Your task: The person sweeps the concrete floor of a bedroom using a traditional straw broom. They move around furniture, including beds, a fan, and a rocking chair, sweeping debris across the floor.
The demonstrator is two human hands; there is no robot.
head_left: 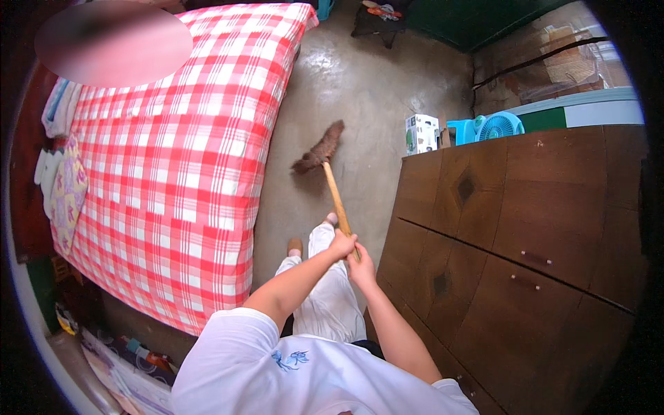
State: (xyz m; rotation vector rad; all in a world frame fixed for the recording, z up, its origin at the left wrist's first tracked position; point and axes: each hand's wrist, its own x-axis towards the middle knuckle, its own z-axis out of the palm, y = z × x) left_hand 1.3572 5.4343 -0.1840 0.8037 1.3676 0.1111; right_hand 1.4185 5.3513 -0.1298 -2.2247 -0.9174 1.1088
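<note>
Wooden broom (pixel 330 181): we grip its handle with our left hand (pixel 342 245) and right hand (pixel 361 266), both clamped, brown bristle head on the concrete floor (pixel 360 90) between red-checked bed (pixel 173 159) and dark wooden cabinet (pixel 519 235). A white carton (pixel 421 133) stands shut beside a blue fan (pixel 499 126); contents unseen.
</note>
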